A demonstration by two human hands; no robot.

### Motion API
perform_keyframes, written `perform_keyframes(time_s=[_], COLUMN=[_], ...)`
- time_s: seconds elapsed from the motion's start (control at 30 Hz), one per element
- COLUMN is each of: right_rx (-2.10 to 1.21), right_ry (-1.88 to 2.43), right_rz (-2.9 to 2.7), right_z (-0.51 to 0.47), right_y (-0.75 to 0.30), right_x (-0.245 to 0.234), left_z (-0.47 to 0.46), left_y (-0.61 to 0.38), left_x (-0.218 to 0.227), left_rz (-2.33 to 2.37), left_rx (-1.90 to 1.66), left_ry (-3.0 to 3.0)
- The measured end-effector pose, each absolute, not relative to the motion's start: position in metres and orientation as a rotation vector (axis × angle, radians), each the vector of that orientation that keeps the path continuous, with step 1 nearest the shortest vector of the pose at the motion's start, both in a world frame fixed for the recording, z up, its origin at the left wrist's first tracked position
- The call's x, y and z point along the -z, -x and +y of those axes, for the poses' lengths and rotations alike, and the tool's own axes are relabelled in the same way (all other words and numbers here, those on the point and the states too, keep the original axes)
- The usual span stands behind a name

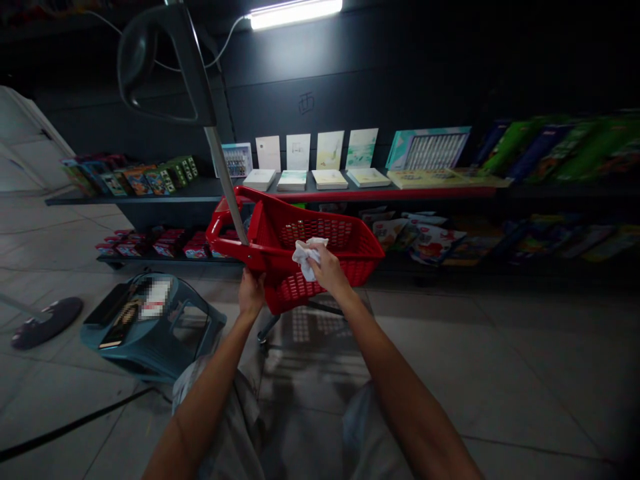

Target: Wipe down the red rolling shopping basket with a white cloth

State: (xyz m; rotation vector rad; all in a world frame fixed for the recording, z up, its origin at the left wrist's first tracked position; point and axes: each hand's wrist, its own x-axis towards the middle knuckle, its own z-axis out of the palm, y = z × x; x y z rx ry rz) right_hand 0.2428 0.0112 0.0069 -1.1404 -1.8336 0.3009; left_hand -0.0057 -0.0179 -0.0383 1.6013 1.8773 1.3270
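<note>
In front of me stands a red plastic shopping cart (360, 273) with a grid-walled basket and a metal pole (227, 180) rising at its left end. At the top of the pole is a black loop handle (200, 87). My right hand (330, 268) is closed on a crumpled white cloth (305, 257), at the basket's near upper rim. Lower and to the left, my left hand (251, 292) grips the cart's lower edge below the pole. Some of its fingers are hidden behind the red plastic.
A blue-grey plastic stool (200, 320) at the left bears a phone (121, 323) and other items. Behind the cart, a dark shelf (200, 190) holds books and boxes, with bagged goods below. A round pole base (47, 323) and a black cable (75, 423) are on the floor.
</note>
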Motion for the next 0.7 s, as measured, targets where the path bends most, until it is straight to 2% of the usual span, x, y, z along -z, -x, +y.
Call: perform_keyframes(time_s=[0.17,0.33,0.57,0.7], right_rx=[-0.219,-0.144,-0.195,-0.101], right_ry=[1.179,1.479,1.919,1.916], right_rz=[-1.889,-1.917,-1.624,-1.467], right_z=[0.015,0.017,0.024,0.027], right_y=[-0.228,-0.249,-0.336,-0.354], right_x=[-0.021,-0.025,-0.007,0.006], left_z=[-0.013,-0.008,-0.005,-0.012], left_y=[0.006,0.010,0.010,-0.001], left_x=[0.042,0.045,0.048,0.054], left_rz=[1.837,1.860,1.860,1.776], left_rx=[-1.336,-1.304,-1.336,-1.482], left_ry=[-1.634,-1.651,-1.632,-1.664])
